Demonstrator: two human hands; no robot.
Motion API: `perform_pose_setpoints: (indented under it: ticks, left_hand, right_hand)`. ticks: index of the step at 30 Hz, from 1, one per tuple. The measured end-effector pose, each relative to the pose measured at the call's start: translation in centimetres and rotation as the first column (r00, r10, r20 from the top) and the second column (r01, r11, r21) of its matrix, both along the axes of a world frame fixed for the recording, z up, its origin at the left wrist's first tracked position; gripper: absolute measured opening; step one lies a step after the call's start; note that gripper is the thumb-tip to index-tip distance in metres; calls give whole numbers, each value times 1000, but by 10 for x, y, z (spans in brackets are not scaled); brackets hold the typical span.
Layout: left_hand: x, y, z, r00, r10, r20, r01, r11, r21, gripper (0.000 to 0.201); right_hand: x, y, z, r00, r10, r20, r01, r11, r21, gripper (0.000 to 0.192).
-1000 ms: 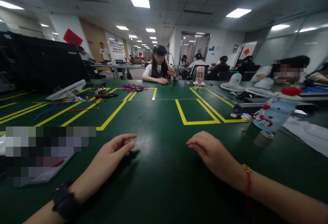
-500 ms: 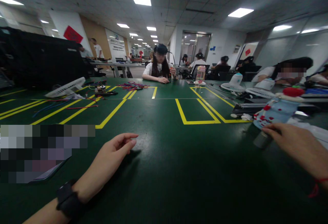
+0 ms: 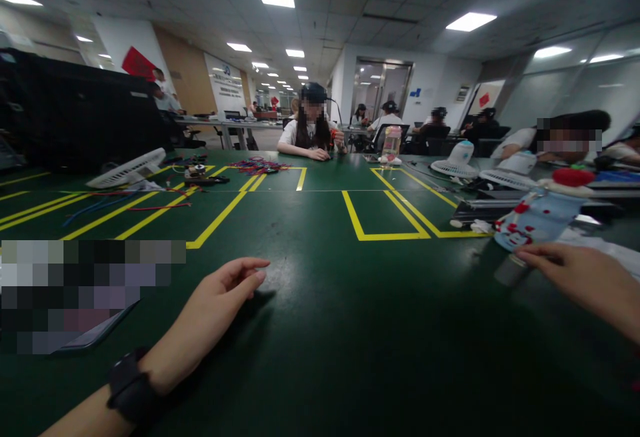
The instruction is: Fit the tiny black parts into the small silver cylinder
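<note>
My left hand (image 3: 223, 297), with a black band on its wrist, hovers over the green table (image 3: 320, 330). It is empty, its thumb and fingers slightly apart. On the right, my right hand (image 3: 575, 273) has its thumb and index finger closed at the upper end of a small grey cylinder (image 3: 511, 270). That cylinder is blurred and its exact kind is unclear. Just behind it stands a light blue bottle (image 3: 543, 217) with red patterns and a red top.
Yellow tape (image 3: 395, 237) marks out areas on the table. Wires (image 3: 257, 167) and a white fan (image 3: 127, 169) lie at the far left. More white fans (image 3: 456, 162) stand at the right. A person (image 3: 313, 130) sits opposite. A pixelated object (image 3: 75, 297) is at the left.
My right hand has shifted slightly, its wrist a little farther to the right, while the grey cylinder stays at its fingertips. The left hand has hardly moved.
</note>
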State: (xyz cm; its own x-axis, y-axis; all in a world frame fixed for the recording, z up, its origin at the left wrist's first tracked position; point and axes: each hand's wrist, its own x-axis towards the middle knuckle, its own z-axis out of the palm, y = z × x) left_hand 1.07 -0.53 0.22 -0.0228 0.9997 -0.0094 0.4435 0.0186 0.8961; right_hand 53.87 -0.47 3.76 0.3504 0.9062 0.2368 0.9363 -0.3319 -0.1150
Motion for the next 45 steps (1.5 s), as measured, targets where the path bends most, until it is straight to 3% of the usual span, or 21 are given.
perform_pose_setpoints:
  ticks: [6,8,10,12,15,17,19,22,24,26,30,33,35,37,43,45]
  left_hand:
    - [0,-1,0,1000,-2,-12,2,1000,-11,39]
    - [1,-1,1,1000,-11,-13,11,1000,-11,40]
    - [3,-1,3,1000,-13,-27,13,1000,-14,41]
    - [4,-1,3,999,-10,-51,9,1000,-9,42]
    - [2,2,1,997,-17,-81,18,1000,9,42]
    - [0,3,-2,993,-35,-111,38,999,21,41]
    - [0,1,-5,984,-44,-175,54,997,55,38]
    - [14,-7,-2,941,-57,-334,135,967,214,31]
    - [33,-15,5,901,-107,-421,265,903,338,27]
    - [55,-20,14,882,-177,-437,356,858,371,25]
    - [84,-22,31,868,-316,-382,456,814,361,17]
    - [82,-17,36,922,-292,-254,373,846,381,17]
    - [73,-13,34,941,-253,-223,320,879,353,16]
    - [65,-11,27,927,-238,-289,323,900,294,16]
    - [68,-10,-5,758,-225,-612,401,901,166,16]
    - [70,-11,-8,745,-246,-620,422,894,152,21]
  right_hand:
    - [-3,-13,-6,973,-63,-221,62,998,-10,50]
    - [-22,-16,-8,977,-37,-210,49,997,52,56]
    - [-56,-18,-9,981,106,-161,-75,980,187,54]
    - [-104,-22,-10,921,364,-140,-309,900,308,49]
    - [-186,-28,-12,655,733,-184,-664,674,324,41]
    - [-231,-31,-14,468,845,-259,-797,530,290,39]
    - [-259,-33,-18,363,871,-331,-845,458,277,38]
    - [-269,-32,-32,351,850,-394,-813,485,322,50]
    - [-265,-30,-43,355,820,-449,-771,529,356,71]
    - [-262,-28,-52,341,786,-516,-747,560,359,87]
    - [-262,-26,-55,328,749,-576,-743,581,332,77]
    - [-257,-27,-50,359,753,-552,-743,588,319,64]
    - [-250,-28,-47,398,758,-516,-743,597,304,57]
    - [-243,-28,-47,427,758,-492,-741,605,289,52]
    - [-240,-27,-52,413,797,-442,-791,554,259,57]
    - [-240,-26,-50,442,777,-447,-775,582,245,53]
